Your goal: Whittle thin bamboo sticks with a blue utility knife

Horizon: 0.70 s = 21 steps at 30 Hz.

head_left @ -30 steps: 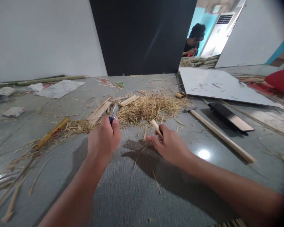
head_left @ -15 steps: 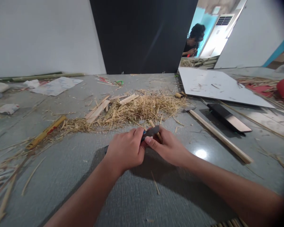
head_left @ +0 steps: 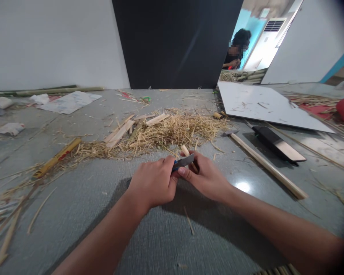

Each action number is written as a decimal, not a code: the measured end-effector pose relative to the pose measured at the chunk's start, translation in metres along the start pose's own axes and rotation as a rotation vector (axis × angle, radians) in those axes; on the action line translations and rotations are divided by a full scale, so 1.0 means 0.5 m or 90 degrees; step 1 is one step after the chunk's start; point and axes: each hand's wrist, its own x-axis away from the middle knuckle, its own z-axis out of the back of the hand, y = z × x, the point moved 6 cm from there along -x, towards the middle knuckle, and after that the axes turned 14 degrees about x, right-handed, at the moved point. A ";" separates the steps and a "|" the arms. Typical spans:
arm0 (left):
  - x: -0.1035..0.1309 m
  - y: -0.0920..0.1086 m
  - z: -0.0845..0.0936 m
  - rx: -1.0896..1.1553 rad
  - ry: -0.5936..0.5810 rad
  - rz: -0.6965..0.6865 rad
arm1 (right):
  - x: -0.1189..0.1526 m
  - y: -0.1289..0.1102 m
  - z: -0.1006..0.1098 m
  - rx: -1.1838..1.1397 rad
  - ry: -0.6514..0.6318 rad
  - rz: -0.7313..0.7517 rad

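Observation:
My left hand [head_left: 154, 179] is wrapped round the handle of a knife [head_left: 186, 160], whose short grey blade points right. Blue shows at the base of the blade. In my right hand [head_left: 208, 176] is a short pale stick [head_left: 185, 150], its upper end sticking up beyond the blade. The blade lies across the stick, and my right thumb rests near the blade's lower edge. Fingers hide the lower part of the stick. Just beyond both hands lies a heap of straw-like shavings [head_left: 174, 130].
Flat wood strips [head_left: 120, 133] lie by the heap. A yellow tool [head_left: 57, 158] is at left. At right are a long-handled tool [head_left: 268, 164], a black phone-like object [head_left: 278, 144] and a white board [head_left: 269, 105]. A person [head_left: 236, 49] sits behind.
The stick shows more of its pale upper end above the blade. Both hands have shifted very slightly, and the whole view has moved a little.

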 end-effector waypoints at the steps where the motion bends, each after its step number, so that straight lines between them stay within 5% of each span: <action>1: 0.000 0.000 0.001 -0.006 0.002 0.006 | 0.000 -0.001 0.001 0.009 -0.001 -0.004; 12: -0.007 0.010 -0.002 -0.022 0.059 0.128 | -0.008 -0.002 0.005 0.145 0.014 -0.038; 18: 0.003 -0.098 0.071 -0.008 0.257 0.327 | -0.005 0.011 -0.005 0.105 -0.002 -0.100; 21: 0.002 -0.115 0.070 0.006 0.211 0.267 | -0.007 0.010 0.001 0.085 0.016 -0.075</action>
